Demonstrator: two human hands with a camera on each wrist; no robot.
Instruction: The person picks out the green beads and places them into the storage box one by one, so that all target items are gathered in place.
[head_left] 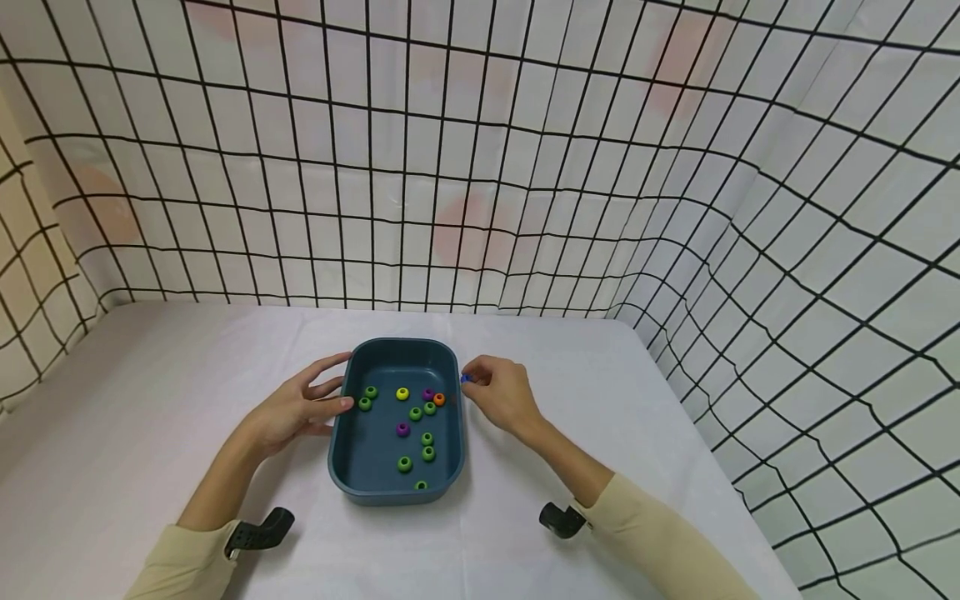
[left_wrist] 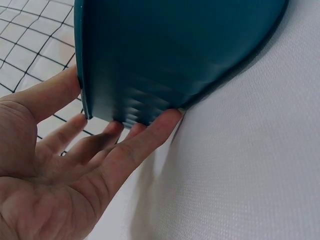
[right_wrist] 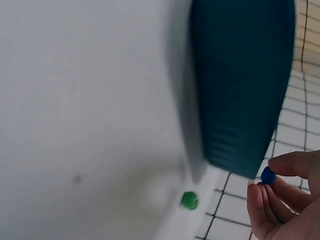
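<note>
A teal rectangular tub (head_left: 367, 492) stands on the white-covered table. Loose beads lie on its floor: several green ones (head_left: 405, 464), a yellow bead (head_left: 402, 394), purple beads (head_left: 402, 429) and an orange bead (head_left: 439, 400). My left hand (head_left: 294, 408) touches the tub's left side with fairly straight, spread fingers; its thumb lies at the rim and the fingertips rest on the outer wall. Between thumb and index finger, my right hand (head_left: 501, 392) pinches a blue bead (right_wrist: 268, 175) just outside the right rim. In the right wrist view a green bead (right_wrist: 190, 200) lies on the table near that hand.
A black grid net (head_left: 480, 158) rises behind the table and along both sides, with pale cloth behind it. Black wrist camera mounts (head_left: 262, 530) stick out from both sleeves. The white tablecloth (head_left: 600, 358) extends around the tub.
</note>
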